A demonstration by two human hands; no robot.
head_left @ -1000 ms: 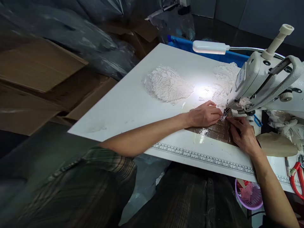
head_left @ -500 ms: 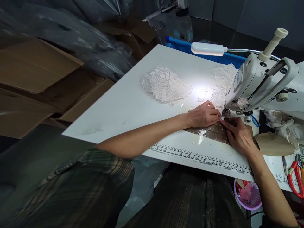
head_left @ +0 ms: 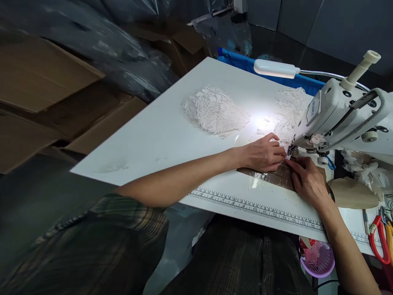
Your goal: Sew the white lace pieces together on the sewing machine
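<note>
My left hand lies on the white table with its fingers pinched on a small piece of white lace at the sewing machine's needle. From the other side my right hand meets it, fingertips pressed on the same lace piece, resting on a brown taped patch. The white sewing machine stands over both hands at the right. Its presser foot is just above the fingertips.
A pile of white lace lies mid-table, more lace behind the machine. A lamp shines down. A printed ruler runs along the front edge. Red scissors lie far right, a purple basket below. Cardboard boxes stand left.
The hands stay at the needle with only small finger shifts; the camera view has drifted slightly.
</note>
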